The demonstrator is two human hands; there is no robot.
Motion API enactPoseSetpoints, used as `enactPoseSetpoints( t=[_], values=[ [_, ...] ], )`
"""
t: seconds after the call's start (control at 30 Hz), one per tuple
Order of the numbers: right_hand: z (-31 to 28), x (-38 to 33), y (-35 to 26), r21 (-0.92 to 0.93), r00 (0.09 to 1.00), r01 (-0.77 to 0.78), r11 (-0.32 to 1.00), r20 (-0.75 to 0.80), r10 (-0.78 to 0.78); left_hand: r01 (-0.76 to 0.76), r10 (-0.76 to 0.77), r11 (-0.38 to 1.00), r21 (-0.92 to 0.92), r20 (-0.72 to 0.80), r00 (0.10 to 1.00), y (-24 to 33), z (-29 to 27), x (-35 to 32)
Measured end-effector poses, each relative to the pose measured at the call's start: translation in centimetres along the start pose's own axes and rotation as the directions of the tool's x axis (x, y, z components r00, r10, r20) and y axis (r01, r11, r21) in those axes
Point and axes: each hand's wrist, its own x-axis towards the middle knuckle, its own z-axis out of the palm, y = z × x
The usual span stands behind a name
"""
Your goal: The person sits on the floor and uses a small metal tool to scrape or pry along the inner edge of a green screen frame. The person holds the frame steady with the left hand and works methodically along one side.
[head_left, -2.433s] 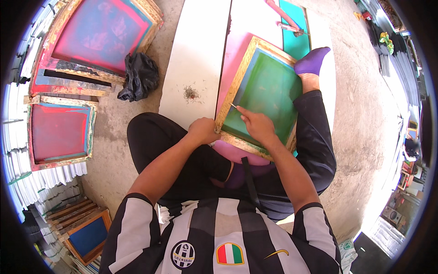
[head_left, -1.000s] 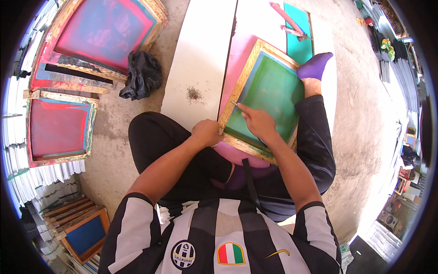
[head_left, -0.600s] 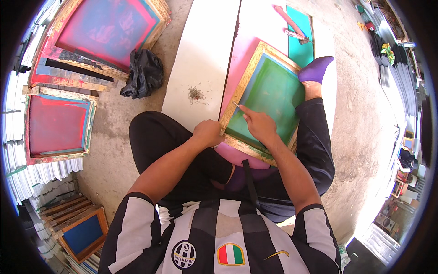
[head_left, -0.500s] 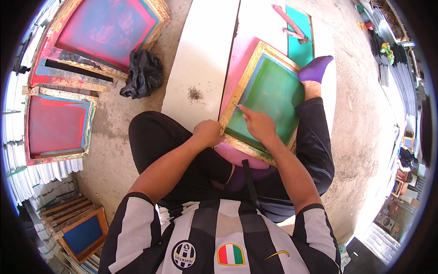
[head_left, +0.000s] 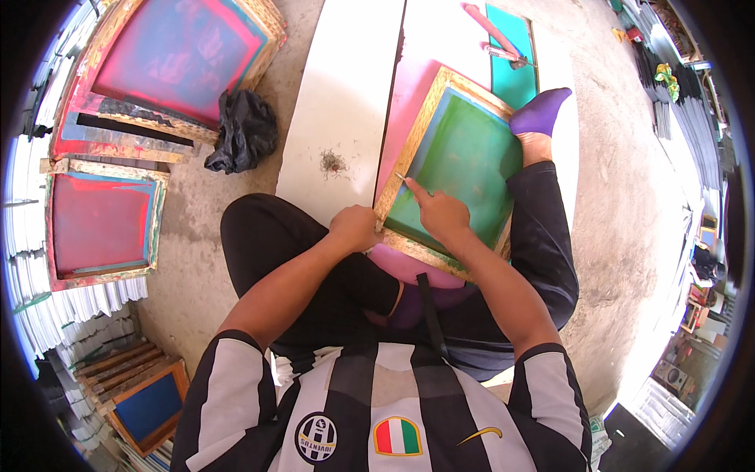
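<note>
A wooden-edged printing screen (head_left: 419, 138) with green mesh and a blue border lies tilted between my legs. My left hand (head_left: 355, 229) is closed at its near left corner, fingers wrapped against the wood and partly hidden. Over the mesh, my right hand (head_left: 442, 216) grips a thin metal tool (head_left: 401, 177). Its index finger stretches along the tool, whose tip meets the screen's left wooden edge; most of the tool is hidden in the palm. Small dark metal bits (head_left: 333, 163) lie heaped on the white board (head_left: 346, 71), left of the screen.
Beyond the screen, a hammer-like tool with a faded red handle (head_left: 489, 30) and pliers (head_left: 502, 53) rest on a teal panel (head_left: 515, 88). My purple-socked foot (head_left: 541, 112) touches the screen's far right side. A black plastic bag (head_left: 244, 132) and stained screens (head_left: 102, 220) stand at left.
The view has shifted slightly. Both hands keep nearly the same places on the screen, and the thin tool's tip stays at the left wooden edge.
</note>
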Motion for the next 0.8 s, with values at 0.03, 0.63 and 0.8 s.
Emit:
enactPoseSetpoints(
  t=[0.03, 0.63, 0.8],
  values=[
    [-0.4, -0.3, -0.4, -0.033, 0.999, -0.035, 0.999, 0.015, 0.035, 0.006, -0.006, 1.000, -0.003, -0.002, 1.000, 0.1, -0.2, -0.1],
    [2.3, 2.7, 4.1, 0.665, 0.997, 0.081, 0.742, -0.051, -0.063, -0.006, 0.005, 1.000, -0.020, -0.008, 1.000, 0.0, -0.1, 0.2],
    [1.2, 0.6, 2.7, 0.211, 0.976, 0.158, 0.965, -0.179, -0.121, 0.005, -0.005, 1.000, -0.031, -0.002, 1.000, -0.1, -0.3, 0.0]
  ],
)
